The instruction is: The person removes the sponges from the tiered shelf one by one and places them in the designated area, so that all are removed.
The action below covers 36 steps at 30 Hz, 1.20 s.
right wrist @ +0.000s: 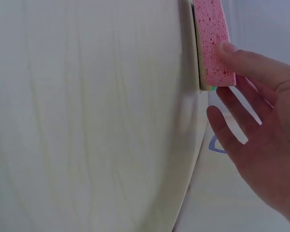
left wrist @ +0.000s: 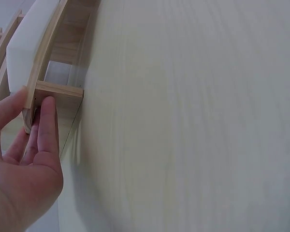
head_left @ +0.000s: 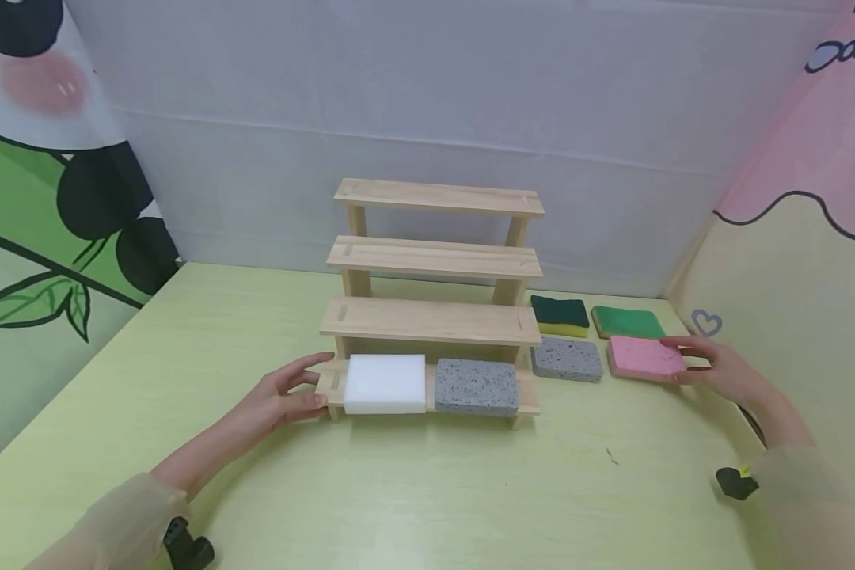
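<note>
Over to the right, the pitted pink sponge lies broad face up, one end pinched by the right hand. The left hand grips the four-tier wooden rack low down.

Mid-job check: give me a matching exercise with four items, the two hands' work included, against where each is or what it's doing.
Column one
1. White block
2. Pink sponge
3. Left hand
4. Dark green sponge

Column two
A. Held by the right hand
B. On the table, behind a grey sponge
C. Lying on the lowest step
D. Gripping the left end of the lowest step

Right pairs: 1-C, 2-A, 3-D, 4-B
</note>
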Motion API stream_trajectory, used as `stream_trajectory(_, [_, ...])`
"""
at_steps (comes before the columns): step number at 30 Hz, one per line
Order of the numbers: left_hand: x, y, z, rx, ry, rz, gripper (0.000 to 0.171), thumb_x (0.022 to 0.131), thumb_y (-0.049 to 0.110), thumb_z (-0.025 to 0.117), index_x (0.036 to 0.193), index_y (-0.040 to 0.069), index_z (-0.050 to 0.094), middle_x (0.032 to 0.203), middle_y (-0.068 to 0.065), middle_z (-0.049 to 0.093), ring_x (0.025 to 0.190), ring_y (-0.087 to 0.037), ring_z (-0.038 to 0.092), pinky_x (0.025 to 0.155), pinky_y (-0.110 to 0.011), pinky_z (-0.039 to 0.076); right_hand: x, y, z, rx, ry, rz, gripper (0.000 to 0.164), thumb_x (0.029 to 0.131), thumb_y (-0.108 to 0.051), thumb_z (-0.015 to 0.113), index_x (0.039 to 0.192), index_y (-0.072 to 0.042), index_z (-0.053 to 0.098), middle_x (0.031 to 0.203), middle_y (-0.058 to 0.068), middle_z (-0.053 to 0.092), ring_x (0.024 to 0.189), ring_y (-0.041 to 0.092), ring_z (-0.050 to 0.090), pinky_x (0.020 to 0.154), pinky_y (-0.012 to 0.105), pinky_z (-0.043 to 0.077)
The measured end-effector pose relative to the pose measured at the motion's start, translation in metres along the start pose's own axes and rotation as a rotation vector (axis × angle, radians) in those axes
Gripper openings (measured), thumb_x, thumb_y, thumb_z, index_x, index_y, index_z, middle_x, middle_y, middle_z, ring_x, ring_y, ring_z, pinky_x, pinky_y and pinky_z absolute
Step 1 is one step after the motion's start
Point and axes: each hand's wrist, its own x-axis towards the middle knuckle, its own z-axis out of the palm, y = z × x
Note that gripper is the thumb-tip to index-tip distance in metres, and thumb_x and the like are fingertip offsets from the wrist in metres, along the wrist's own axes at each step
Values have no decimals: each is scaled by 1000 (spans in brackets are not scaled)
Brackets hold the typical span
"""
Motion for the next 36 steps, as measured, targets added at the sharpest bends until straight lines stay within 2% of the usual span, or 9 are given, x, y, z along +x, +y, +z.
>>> stream_trajectory(8, [0, -1, 0, -9, 1, 1, 74, 93, 19, 67, 156, 18, 28, 127, -14, 51, 103, -12, 66, 93, -29, 58, 0, 0, 7, 34, -68, 55, 67, 91, -24, 70, 148, -3, 40, 149, 32, 38, 132, 50, 39, 97, 61, 42])
stream_trajectory(15, [-2, 1, 0, -22, -12, 20, 74, 94, 17, 66, 157, 15, 26, 127, -18, 50, 102, -10, 66, 92, -28, 58, 1, -2, 8, 71, -114, 80, 73, 92, -27, 69, 151, -3, 34, 152, 33, 32, 134, 53, 33, 97, 68, 39])
stream_trajectory(25, [0, -1, 0, -17, 4, 2, 73, 93, 18, 67, 156, 19, 29, 128, -14, 51, 104, -12, 67, 93, -29, 58, 4, 2, 8, 50, -127, 71, 71, 93, -27, 67, 151, -3, 33, 152, 34, 31, 134, 54, 34, 96, 69, 40])
stream_trajectory(36, [-1, 1, 1, -9, 5, -5, 74, 93, 20, 67, 156, 19, 29, 131, -18, 49, 105, -12, 66, 94, -29, 58, 4, 2, 7, 59, -133, 77, 75, 91, -27, 68, 152, -5, 32, 153, 33, 30, 134, 53, 35, 96, 69, 40])
